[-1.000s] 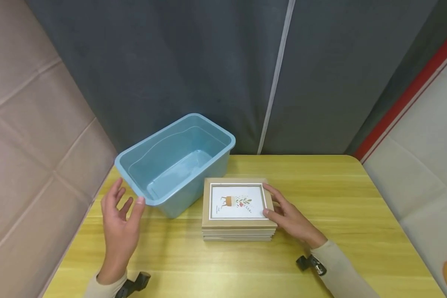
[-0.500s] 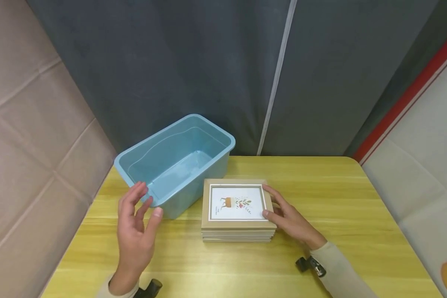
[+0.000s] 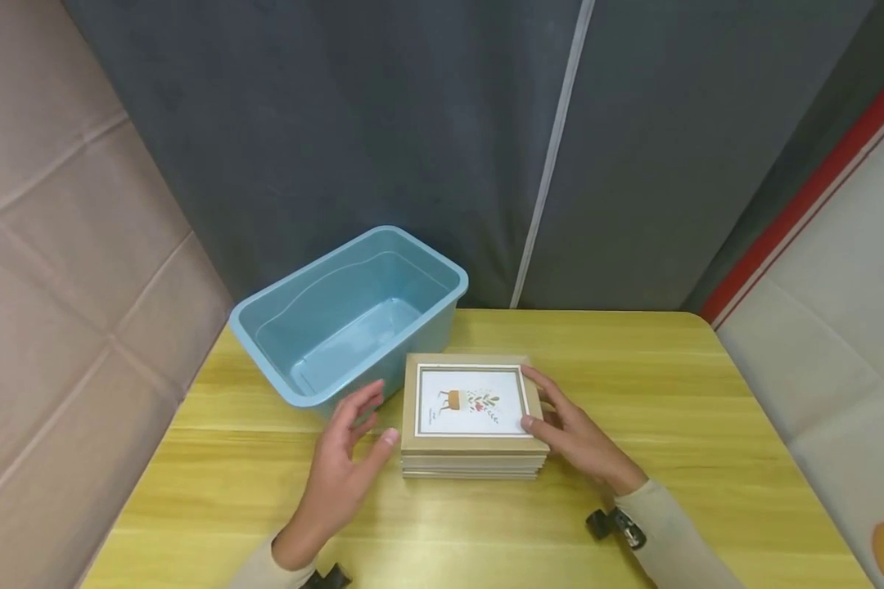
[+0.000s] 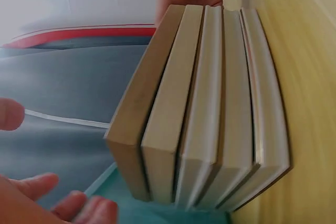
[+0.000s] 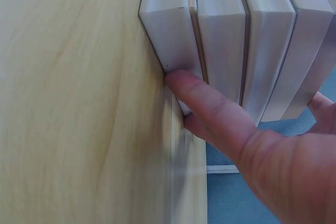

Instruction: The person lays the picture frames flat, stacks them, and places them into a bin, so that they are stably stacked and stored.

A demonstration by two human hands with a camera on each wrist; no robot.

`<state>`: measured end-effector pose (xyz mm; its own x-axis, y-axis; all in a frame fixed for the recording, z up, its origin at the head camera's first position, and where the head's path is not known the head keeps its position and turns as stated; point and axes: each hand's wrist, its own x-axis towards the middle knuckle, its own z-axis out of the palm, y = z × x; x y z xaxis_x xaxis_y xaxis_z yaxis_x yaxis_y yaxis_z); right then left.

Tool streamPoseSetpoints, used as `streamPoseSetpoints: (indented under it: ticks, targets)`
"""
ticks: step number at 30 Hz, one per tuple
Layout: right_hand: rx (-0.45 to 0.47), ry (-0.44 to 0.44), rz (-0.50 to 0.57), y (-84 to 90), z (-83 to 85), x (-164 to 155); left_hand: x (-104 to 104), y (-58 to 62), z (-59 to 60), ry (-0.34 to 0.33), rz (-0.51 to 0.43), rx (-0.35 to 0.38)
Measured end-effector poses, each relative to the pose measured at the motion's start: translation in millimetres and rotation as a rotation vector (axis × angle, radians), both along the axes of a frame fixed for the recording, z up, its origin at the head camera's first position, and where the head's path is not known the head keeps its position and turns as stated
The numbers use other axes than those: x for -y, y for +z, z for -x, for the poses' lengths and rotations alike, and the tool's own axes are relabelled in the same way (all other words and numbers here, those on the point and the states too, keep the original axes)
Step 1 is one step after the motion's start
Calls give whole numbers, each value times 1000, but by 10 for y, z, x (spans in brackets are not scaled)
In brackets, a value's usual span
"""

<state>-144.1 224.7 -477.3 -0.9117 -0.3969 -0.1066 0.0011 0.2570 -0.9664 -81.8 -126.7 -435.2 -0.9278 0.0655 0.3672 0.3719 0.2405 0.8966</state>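
Several wooden picture frames lie in a stack, the top picture frame showing a potted plant print. My right hand touches the right end of the stack, thumb and forefinger at the top frame's edge. In the right wrist view a straight finger rests against the lowest frame's side. My left hand holds nothing and hovers just left of the stack, fingers spread and loosely bent. From the left wrist view, the stack's edges face me, and my left fingers are apart from them.
A light blue plastic bin stands behind and left of the stack, with nothing in it. Both rest on a yellow wood-grain table. A dark grey curtain hangs at the table's far edge, with pale walls on both sides.
My left hand has moved from the bin's near left corner rightward to beside the stack. The right hand, stack and bin have stayed in place.
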Motion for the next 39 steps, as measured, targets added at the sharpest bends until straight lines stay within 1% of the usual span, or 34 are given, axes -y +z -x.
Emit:
streamPoseSetpoints:
  ticks: [2,4,9,12,14,19,23,29,31,34,37,39]
  targets:
    - [-5,3,-4,0,2,-9,-36,-51,32,-8,26,89]
    - [-10,0,-6,2,7,-17,-66,-118,89,-43,27,169]
    - [-19,-9,-6,-8,20,-31,-124,-331,276,-152,-48,320]
    - [-17,-1,-6,-26,16,-32,-143,-435,354,-182,-85,377]
    - [-20,4,-16,-34,11,-35,-154,-478,387,-184,-111,404]
    - [-60,-15,-50,-28,-2,-38,-188,-519,453,-153,-161,446]
    - [-102,-25,-52,-22,-8,-24,-198,-525,492,-129,-180,452]
    - [-146,-42,-16,-33,-25,25,-159,-539,513,-119,-173,414]
    - [-159,-47,-4,-32,-44,39,-143,-550,505,-128,-167,394]
    - [-174,-62,6,-36,-78,56,-114,-572,479,-129,-129,369]
    - [-184,-87,9,-46,-110,78,-93,-595,447,-118,-87,345]
    - [-191,-101,11,-52,-126,105,-84,-603,427,-104,-80,329]
